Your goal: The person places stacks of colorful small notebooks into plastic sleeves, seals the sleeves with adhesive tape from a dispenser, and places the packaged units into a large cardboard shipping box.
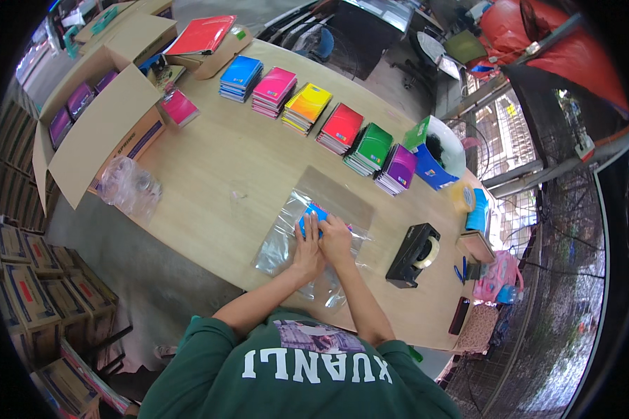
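On the table before me lies a blue-covered notebook (316, 209), with a bit of pink showing at its right side. My left hand (307, 246) rests flat on its cover, fingers stretched out. Beside it, my right hand (335, 238) is bent with its fingers curled at the notebook's right part, gripping it; the fingertips are partly hidden. Transparent plastic bags (276, 246) lie flat around and under the notebook. Whether it sits inside one of them I cannot tell.
Several notebook stacks, from a blue stack (240, 78) to a purple stack (396, 169), line the far side. A black tape dispenser (411, 258) stands right, near a blue-green box (437, 157). An open carton (105, 133) and crumpled plastic (129, 185) are left; a phone (459, 315) lies right.
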Demonstrator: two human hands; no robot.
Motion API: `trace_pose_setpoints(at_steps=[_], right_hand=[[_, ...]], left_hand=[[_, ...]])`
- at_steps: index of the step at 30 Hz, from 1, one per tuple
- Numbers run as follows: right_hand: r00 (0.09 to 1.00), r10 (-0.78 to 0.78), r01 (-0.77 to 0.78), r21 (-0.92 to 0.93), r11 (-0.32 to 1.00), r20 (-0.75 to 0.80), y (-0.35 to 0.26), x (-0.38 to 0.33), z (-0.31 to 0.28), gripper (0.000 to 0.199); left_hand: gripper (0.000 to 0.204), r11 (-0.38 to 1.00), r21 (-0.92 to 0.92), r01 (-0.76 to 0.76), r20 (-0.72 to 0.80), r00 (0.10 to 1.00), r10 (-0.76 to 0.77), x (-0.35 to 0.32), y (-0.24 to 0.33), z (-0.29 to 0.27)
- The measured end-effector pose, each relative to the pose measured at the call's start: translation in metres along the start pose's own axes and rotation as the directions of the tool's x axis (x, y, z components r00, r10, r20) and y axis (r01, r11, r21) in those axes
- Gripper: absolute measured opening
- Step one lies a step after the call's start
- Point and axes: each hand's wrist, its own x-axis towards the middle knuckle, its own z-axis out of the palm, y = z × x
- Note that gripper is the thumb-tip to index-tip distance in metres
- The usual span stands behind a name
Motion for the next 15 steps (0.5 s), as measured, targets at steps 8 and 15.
trace_pose_setpoints(at_steps=[8,15], right_hand=[[0.993,-0.024,0.05,-0.223,0.974,0.116,-0.013,-0.031,-0.007,0.062],[0.951,0.293,-0.3,-0.081,0.95,-0.096,-0.013,-0.08,-0.022,0.042]], left_hand=[[0.052,0.973,-0.073,-0.221,-0.306,0.933,0.189,-0.035,-0.06,-0.047],[0.052,0.92,-0.005,-0.391,-0.066,0.919,0.39,0.015,-0.079,-0.036]])
